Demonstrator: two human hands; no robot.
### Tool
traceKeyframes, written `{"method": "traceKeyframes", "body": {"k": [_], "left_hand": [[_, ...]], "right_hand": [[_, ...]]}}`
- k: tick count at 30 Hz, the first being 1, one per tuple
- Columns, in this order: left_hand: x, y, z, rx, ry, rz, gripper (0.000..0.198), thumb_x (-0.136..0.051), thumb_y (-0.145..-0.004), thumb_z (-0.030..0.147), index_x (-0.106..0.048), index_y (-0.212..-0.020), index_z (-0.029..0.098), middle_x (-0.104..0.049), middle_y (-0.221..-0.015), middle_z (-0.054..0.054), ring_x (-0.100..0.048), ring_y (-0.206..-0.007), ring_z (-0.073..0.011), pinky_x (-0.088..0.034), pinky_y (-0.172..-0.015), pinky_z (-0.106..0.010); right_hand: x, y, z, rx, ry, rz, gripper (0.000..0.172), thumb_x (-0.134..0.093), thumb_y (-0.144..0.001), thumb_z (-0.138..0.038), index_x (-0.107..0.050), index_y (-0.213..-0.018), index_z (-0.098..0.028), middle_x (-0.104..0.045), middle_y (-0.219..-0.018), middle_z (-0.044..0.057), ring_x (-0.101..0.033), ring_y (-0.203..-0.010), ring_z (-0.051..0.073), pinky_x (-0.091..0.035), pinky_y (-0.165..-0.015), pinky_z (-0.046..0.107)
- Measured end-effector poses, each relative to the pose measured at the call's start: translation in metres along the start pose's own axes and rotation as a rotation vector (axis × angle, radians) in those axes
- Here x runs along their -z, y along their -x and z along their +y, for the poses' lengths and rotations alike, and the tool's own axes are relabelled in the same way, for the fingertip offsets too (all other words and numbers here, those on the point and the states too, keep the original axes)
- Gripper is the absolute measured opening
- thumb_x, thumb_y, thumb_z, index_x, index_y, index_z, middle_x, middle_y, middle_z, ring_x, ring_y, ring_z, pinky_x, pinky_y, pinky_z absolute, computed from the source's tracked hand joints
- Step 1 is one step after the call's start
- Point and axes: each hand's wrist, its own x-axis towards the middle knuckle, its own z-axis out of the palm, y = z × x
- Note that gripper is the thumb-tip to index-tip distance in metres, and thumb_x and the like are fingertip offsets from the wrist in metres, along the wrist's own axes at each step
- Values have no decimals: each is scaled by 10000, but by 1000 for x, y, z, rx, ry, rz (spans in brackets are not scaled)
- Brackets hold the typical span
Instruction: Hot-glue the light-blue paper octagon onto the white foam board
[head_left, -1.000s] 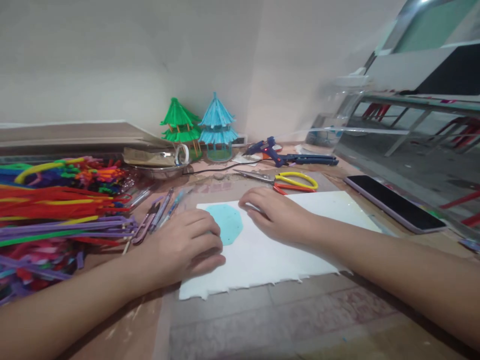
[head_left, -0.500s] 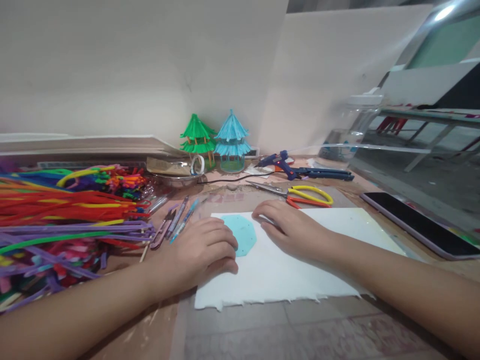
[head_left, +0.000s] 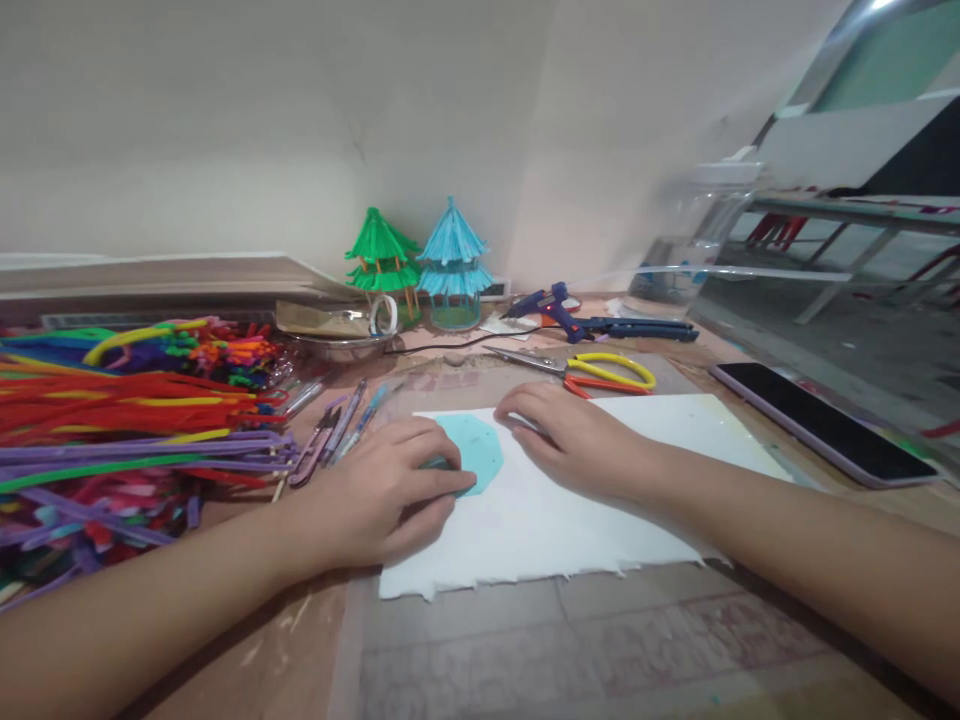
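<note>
A white sheet with a ragged near edge [head_left: 600, 510] lies on the table in front of me. On its far left corner sits a light blue many-sided paper piece [head_left: 480, 450]. My left hand [head_left: 375, 500] rests on the left edge of that blue piece, fingers curled, thumb pressing its near edge. My right hand [head_left: 570, 440] lies palm down on the sheet just right of the blue piece, its fingers flat and together with the tips at the piece's far right edge. Nothing shows gripped in either hand.
A heap of coloured pipe cleaners [head_left: 127, 420] fills the left. Pens and small snips [head_left: 337, 425] lie beside it. Yellow-handled scissors [head_left: 592, 372], a blue glue gun [head_left: 577, 315], green [head_left: 379, 255] and blue [head_left: 454, 265] paper pagodas, a metal dish [head_left: 337, 340], a phone [head_left: 825, 420].
The view swayed. My left thumb has slid onto the near edge of the blue piece. My right hand stays by its far right edge.
</note>
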Motion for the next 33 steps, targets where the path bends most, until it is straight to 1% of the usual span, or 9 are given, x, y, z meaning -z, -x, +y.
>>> {"method": "traceKeyframes", "body": {"k": [6,11,13,15,18,22,25,29,33], "left_hand": [[3,-6,3,-135,-39,46,162,-560,-970,172,-714,-1018,177,-731,-895,-55,-662,-901,-205,-552,-925,-396],[3,-4,2,-128,-22,56,174,-576,-981,242,-616,-816,205,-693,-795,-20,-640,-808,-176,-556,-894,-362],[3,-1,1,-69,4,66,162,-617,-965,318,-584,-848,211,-694,-853,-35,-650,-855,-187,-553,-916,-380],[1,2,0,10,36,101,189,-656,-940,378,-577,-954,207,-701,-958,-69,-661,-963,-219,-552,-917,-398],[-2,2,-3,61,119,121,154,-646,-964,338,-563,-939,210,-708,-943,-50,-677,-955,-202,-550,-885,-372],[-6,-2,-8,4,169,92,186,-633,-996,289,-598,-832,207,-743,-885,0,-701,-900,-157,-522,-949,-357],[-6,-2,-9,-15,129,84,161,-620,-1005,312,-672,-900,202,-766,-932,-24,-706,-945,-171,-512,-973,-371],[0,0,-9,-42,80,5,243,-579,-1021,394,-723,-1071,205,-757,-1015,-68,-687,-973,-206,-511,-949,-401],[6,-2,-7,-147,19,-12,225,-576,-1022,355,-739,-1039,202,-748,-939,-57,-654,-947,-213,-526,-898,-379]], "right_hand": [[0,0,2,3,1,0,254,-445,-964,-161,-657,-1103,-166,-702,-1137,142,-650,-1096,257,-522,-993,457],[1,0,0,2,2,-3,247,-444,-967,-162,-654,-1096,-171,-703,-1133,136,-647,-1091,251,-521,-986,442],[1,0,0,0,3,-3,246,-444,-966,-161,-655,-1093,-174,-704,-1132,135,-645,-1091,252,-520,-985,443],[1,0,0,0,4,-5,251,-441,-965,-158,-656,-1093,-170,-703,-1134,138,-643,-1088,255,-519,-983,445],[1,0,1,-2,5,-12,261,-437,-966,-161,-659,-1104,-162,-699,-1140,141,-640,-1088,258,-514,-987,446],[1,0,1,-3,8,-13,263,-438,-970,-172,-662,-1107,-155,-697,-1134,145,-637,-1087,263,-508,-990,447],[1,-1,1,-3,6,-13,257,-444,-963,-164,-665,-1095,-166,-700,-1124,139,-638,-1081,260,-509,-983,441],[1,-1,1,2,6,-7,249,-454,-959,-168,-666,-1089,-176,-702,-1130,133,-637,-1089,258,-508,-986,435],[1,0,2,1,10,-10,247,-453,-958,-167,-661,-1090,-187,-700,-1133,123,-637,-1090,253,-508,-986,431]]}}
